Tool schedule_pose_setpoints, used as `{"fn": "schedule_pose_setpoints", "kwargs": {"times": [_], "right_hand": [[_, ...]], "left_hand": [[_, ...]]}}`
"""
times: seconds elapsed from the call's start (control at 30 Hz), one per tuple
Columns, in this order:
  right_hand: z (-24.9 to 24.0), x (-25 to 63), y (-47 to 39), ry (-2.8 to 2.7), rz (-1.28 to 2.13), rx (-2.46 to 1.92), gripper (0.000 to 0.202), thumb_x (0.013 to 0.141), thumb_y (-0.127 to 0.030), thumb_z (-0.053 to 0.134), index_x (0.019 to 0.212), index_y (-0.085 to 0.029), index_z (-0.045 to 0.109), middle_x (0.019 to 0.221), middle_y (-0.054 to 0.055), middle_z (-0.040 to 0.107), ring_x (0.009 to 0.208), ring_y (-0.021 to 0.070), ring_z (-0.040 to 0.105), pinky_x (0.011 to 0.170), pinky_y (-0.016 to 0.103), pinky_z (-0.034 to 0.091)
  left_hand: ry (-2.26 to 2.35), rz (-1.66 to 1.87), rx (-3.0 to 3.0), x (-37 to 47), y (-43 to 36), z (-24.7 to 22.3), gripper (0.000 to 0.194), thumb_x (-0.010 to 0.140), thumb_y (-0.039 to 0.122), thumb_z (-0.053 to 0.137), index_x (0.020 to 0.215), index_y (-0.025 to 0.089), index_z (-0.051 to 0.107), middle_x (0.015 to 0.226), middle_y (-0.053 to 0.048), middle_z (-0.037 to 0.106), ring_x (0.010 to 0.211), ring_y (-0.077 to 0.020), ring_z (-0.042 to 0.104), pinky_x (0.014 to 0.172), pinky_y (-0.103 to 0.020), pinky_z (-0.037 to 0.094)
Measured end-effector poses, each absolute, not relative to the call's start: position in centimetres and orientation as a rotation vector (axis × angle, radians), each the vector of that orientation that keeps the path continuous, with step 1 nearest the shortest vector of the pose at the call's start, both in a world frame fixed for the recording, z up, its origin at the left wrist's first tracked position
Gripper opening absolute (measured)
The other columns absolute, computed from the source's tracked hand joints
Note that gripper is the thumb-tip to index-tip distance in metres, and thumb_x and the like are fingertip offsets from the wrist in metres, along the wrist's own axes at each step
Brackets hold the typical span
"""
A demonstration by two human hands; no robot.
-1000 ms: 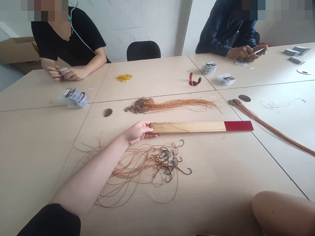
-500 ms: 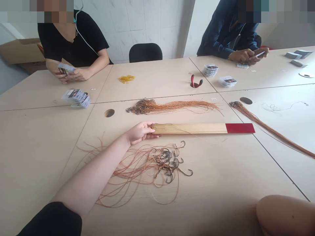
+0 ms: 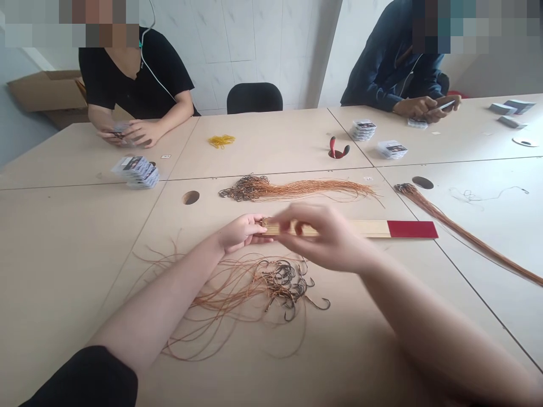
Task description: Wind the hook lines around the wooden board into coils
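Note:
My left hand [image 3: 245, 233] grips the left end of a long, flat tan board [image 3: 369, 228] with a dark red end [image 3: 412, 229]. Over the board's left part is my right hand [image 3: 316, 234], slightly blurred, its fingers curled and pinched near my left fingertips. Whatever it pinches is hidden. A loose pile of large fish hooks [image 3: 286, 280] lies just below the board, their orange-brown lines [image 3: 216, 299] trailing left under my left forearm. Beyond the board lies a bundle of hooks [image 3: 248, 187] with its lines [image 3: 322, 188] stretched to the right.
Another line bundle [image 3: 462, 226] runs down the right side. Red-handled pliers [image 3: 338, 150] stand in a table hole. Yellow bands [image 3: 221, 141] and stacked clear boxes [image 3: 138, 171] lie farther off. Two people sit across the table, one handling a small box [image 3: 123, 131].
My right hand has come in from the lower right to the board's left part. My left hand keeps its grip on the board. The view has tipped slightly upward.

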State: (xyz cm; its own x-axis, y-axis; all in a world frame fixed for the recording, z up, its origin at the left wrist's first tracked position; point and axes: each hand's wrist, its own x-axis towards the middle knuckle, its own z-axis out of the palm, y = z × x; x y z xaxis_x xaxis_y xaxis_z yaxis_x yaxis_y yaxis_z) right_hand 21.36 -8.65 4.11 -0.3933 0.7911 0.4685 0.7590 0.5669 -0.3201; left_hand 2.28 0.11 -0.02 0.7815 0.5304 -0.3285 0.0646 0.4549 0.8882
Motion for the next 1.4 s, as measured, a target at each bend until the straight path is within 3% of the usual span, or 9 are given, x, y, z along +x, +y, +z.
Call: {"fn": "schedule_pose_setpoints", "kwargs": {"times": [0.17,0.4,0.9,1.4], "right_hand": [[1.3,20.4,-6.1,-2.242,-0.104,-1.254,0.026,0.089,-0.019,0.040,0.112,-0.020,0.054,0.103,0.009,0.059,0.098,0.0213,0.049,0.084,0.036,0.041],[-0.3,20.8,-5.9,-2.388,-0.160,-1.381,0.037,0.092,-0.022,0.038,0.129,-0.017,0.038,0.124,0.011,0.051,0.108,0.0228,0.046,0.084,0.035,0.038],[-1.2,20.7,-5.7,-2.403,-0.130,-1.311,0.031,0.093,-0.021,0.037,0.122,-0.017,0.048,0.116,0.009,0.056,0.105,0.0215,0.047,0.084,0.034,0.038],[-1.3,20.8,-5.9,-2.303,-0.204,-1.287,0.023,0.088,-0.018,0.044,0.106,-0.018,0.058,0.090,0.008,0.057,0.088,0.0194,0.047,0.077,0.031,0.039]], "left_hand": [[0.603,0.336,1.098,2.5,0.0,0.2,0.023,0.077,0.011,0.057,0.099,0.013,0.062,0.100,-0.009,0.064,0.094,-0.0162,0.060,0.090,-0.033,0.047],[0.645,0.358,1.085,2.7,-0.2,0.2,0.039,0.077,0.007,0.054,0.114,0.018,0.057,0.118,-0.008,0.057,0.106,-0.0194,0.055,0.093,-0.038,0.046],[0.605,0.365,1.082,2.7,0.0,-0.1,0.030,0.075,0.007,0.058,0.105,0.013,0.061,0.106,-0.010,0.063,0.100,-0.0185,0.059,0.094,-0.037,0.044],[0.603,0.341,1.068,2.5,0.1,-0.4,0.025,0.079,0.011,0.057,0.103,0.013,0.062,0.102,-0.008,0.064,0.096,-0.0151,0.059,0.092,-0.032,0.047]]}}
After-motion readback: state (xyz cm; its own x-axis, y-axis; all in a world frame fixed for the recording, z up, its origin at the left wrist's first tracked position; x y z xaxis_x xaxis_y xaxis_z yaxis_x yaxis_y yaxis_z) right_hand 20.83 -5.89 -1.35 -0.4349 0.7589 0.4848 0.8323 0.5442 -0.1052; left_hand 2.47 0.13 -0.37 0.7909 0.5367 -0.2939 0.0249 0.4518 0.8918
